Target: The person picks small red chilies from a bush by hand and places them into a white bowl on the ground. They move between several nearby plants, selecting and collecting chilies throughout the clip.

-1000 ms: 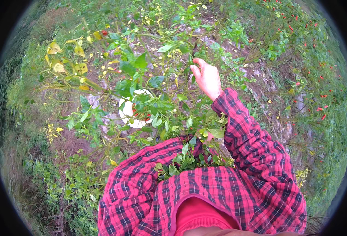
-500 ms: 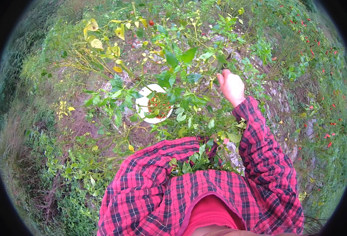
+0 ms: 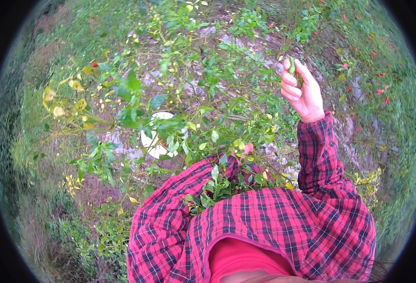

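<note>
My right hand point(image 3: 306, 96), raised at the upper right, is closed around a green chili pepper point(image 3: 292, 66) that stands up past the fingers. Only a small patch of my left hand point(image 3: 248, 148) shows among the leaves in front of my chest; its fingers are hidden. Left of it, a white bucket point(image 3: 157, 150) sits partly behind foliage, with a bit of red inside. Leafy pepper plants point(image 3: 212, 137) surround both arms, and some green shoots point(image 3: 212, 191) lie against my shirt.
Yellowing leaves and stems point(image 3: 78, 104) spread on the left. Red chili peppers point(image 3: 387, 100) dot the bushes at the far right. Brown soil and pale patches of ground show between the plants, with tall grass point(image 3: 33, 226) at the lower left.
My right hand has moved up and right, away from the stems, and has turned so the green chili pepper shows. The view has shifted, and leaves cover more of the bucket.
</note>
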{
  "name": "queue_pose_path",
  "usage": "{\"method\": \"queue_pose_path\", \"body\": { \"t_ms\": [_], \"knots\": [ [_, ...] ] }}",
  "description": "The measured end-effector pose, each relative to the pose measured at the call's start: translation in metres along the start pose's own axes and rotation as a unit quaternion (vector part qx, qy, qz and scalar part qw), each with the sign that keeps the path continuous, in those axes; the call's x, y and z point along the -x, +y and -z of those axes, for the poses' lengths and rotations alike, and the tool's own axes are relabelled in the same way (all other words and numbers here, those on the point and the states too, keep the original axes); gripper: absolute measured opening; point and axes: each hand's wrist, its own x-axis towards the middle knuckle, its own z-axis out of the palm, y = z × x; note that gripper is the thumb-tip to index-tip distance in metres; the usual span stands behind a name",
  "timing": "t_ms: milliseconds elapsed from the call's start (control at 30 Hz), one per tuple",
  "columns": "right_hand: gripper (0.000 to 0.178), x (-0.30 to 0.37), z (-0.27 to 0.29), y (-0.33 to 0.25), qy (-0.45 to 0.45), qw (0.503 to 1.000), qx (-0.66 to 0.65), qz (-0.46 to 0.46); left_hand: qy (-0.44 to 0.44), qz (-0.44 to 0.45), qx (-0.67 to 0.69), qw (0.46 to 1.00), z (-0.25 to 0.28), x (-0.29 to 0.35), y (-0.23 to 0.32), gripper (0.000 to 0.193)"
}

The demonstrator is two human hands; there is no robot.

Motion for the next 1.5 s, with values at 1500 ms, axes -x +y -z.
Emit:
{"method": "queue_pose_path", "body": {
  "t_ms": [1500],
  "knots": [
    [0.012,0.119,0.051,0.024,0.053,0.982,-0.091,0.157,0.111,-0.118,0.099,0.982,0.025,-0.024,0.003,0.03]
  ]
}}
